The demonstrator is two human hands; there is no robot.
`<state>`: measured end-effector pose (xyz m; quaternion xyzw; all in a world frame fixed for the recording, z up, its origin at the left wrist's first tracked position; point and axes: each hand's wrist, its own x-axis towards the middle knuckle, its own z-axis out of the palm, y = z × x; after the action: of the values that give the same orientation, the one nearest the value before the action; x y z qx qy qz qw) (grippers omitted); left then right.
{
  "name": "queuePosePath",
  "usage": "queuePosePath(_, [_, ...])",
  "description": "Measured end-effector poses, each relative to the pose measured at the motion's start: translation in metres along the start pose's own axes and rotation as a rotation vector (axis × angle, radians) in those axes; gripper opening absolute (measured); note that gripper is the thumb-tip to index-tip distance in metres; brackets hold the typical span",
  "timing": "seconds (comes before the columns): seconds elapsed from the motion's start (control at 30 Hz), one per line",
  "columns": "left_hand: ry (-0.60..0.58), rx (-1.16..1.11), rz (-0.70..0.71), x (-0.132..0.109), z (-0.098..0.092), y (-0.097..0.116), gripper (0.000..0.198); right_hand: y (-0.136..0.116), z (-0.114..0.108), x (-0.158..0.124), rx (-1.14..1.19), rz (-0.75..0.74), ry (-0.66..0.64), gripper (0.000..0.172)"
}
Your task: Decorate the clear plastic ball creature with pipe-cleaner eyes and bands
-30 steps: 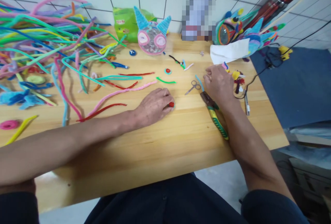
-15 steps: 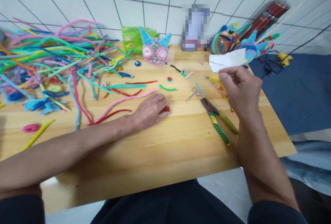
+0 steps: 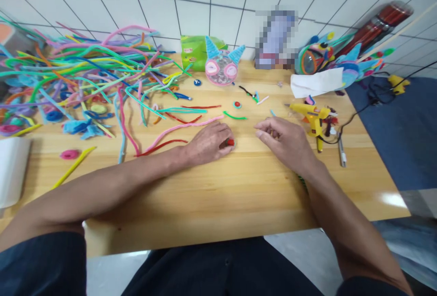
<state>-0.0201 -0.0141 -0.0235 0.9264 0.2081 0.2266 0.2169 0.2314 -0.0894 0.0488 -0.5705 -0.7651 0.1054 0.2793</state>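
Note:
My left hand (image 3: 210, 143) rests on the wooden table, its thumb and fingers closed around a small red pipe-cleaner piece (image 3: 231, 142) with a paler edge. Just to the right, my right hand (image 3: 285, 141) hovers with thumb and forefinger slightly apart and nothing visible between them. It covers most of the pliers, whose green handle (image 3: 303, 182) peeks out below the wrist. Beyond the hands lies a red disc with a blue rim (image 3: 236, 104), near a short green pipe cleaner (image 3: 235, 116). The yellow glue gun (image 3: 312, 114) lies right of my right hand.
A heap of colourful pipe cleaners (image 3: 92, 68) fills the back left. By the wall stand a round pink-and-blue figure with pointed ears (image 3: 221, 70), a green packet (image 3: 191, 52) and a red flask (image 3: 382, 25). A utility knife (image 3: 342, 150) lies at right, a white box (image 3: 13, 168) at left.
My right hand has left the glue gun and moved left, towards my left hand. The glue gun now lies on the table. My left hand still holds the red piece. The view has shifted left.

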Motion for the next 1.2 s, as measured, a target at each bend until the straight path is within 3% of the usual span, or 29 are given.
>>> queuePosePath(0.2, [0.099, 0.071, 0.013, -0.006, 0.006, -0.003, 0.028, -0.003, 0.019, 0.0, 0.052, 0.0, -0.075, 0.006])
queuePosePath(0.33, [0.111, 0.068, 0.02, -0.006, 0.006, -0.003, 0.015, -0.001, 0.03, -0.002, 0.08, 0.018, -0.101, 0.005])
queuePosePath(0.6, [0.086, 0.038, -0.011, -0.004, 0.005, 0.001, 0.008, -0.002, 0.05, -0.014, 0.151, 0.032, -0.099, 0.007])
queuePosePath(0.77, [0.109, 0.115, -0.014, -0.005, 0.005, 0.001, 0.021, -0.001, 0.052, -0.018, 0.168, 0.055, -0.09, 0.01])
queuePosePath(1.1, [0.085, 0.07, -0.025, -0.003, 0.001, 0.001, 0.006, 0.0, 0.051, -0.021, 0.159, 0.055, -0.061, 0.009])
queuePosePath(1.2, [0.111, 0.11, -0.041, -0.006, 0.002, 0.001, 0.02, 0.0, 0.052, -0.02, 0.153, 0.052, -0.061, 0.009])
